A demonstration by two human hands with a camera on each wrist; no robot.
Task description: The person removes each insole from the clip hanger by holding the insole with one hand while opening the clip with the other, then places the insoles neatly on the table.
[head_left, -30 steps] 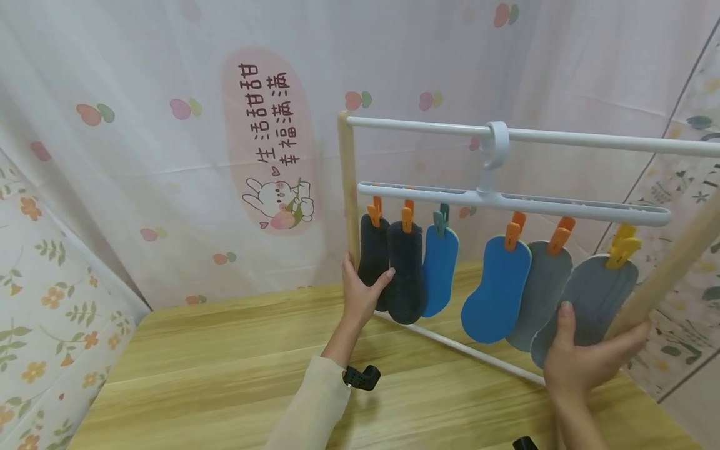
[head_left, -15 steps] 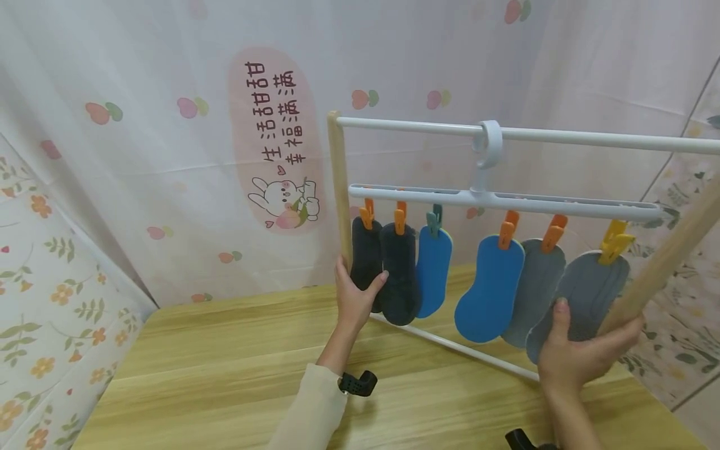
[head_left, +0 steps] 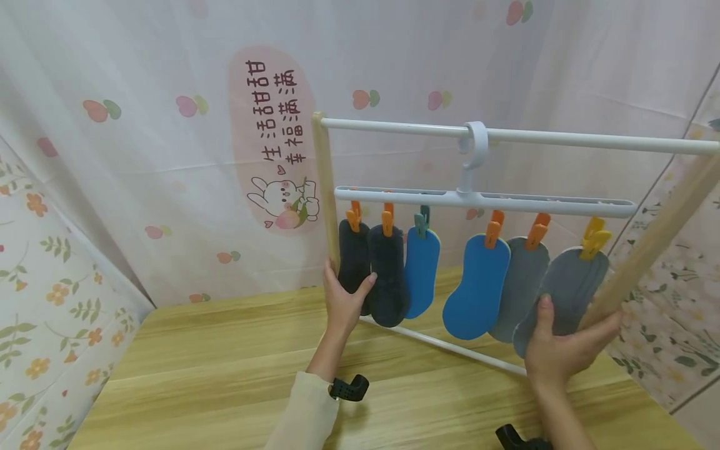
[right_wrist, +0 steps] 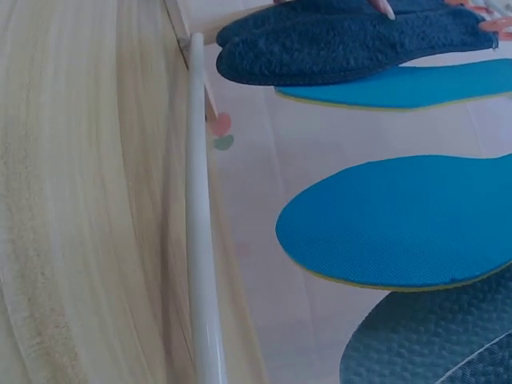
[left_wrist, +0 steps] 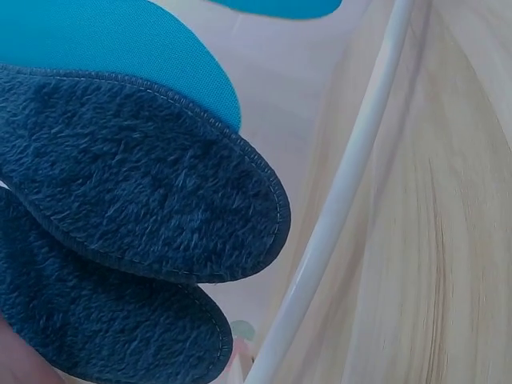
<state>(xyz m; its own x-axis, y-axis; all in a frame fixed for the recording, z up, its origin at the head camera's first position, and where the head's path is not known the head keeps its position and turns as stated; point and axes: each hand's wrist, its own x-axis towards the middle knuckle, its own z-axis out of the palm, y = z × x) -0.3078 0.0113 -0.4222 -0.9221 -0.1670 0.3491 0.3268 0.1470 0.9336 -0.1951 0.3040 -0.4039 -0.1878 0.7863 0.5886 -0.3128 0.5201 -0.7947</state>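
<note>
A drying rack with light wooden posts and a white top bar (head_left: pixel 394 127) stands slightly angled on the table. My left hand (head_left: pixel 343 306) grips its left post (head_left: pixel 326 187), thumb beside a dark fluffy insole (head_left: pixel 388 281). At the other side my right hand (head_left: pixel 565 356) holds the right post (head_left: pixel 647 256), its thumb over a grey insole (head_left: pixel 579 275). From the top bar hangs a white hanger (head_left: pixel 506 201) by its hook. Several insoles dangle from it on orange, green and yellow clips (head_left: pixel 595 240), including two blue insoles (head_left: pixel 480 287). Fingers behind the posts are largely hidden.
The wood-grain table (head_left: pixel 225 362) lies under the rack, and a white lower bar (head_left: pixel 450 342) runs just above it. Behind hangs a pale curtain (head_left: pixel 169 156) with fruit prints and a rabbit drawing. Floral cloth (head_left: pixel 50 300) borders the left side.
Both hands and the rack have shifted left across the table, carrying the hanger and insoles along. The grip of each hand looks the same.
</note>
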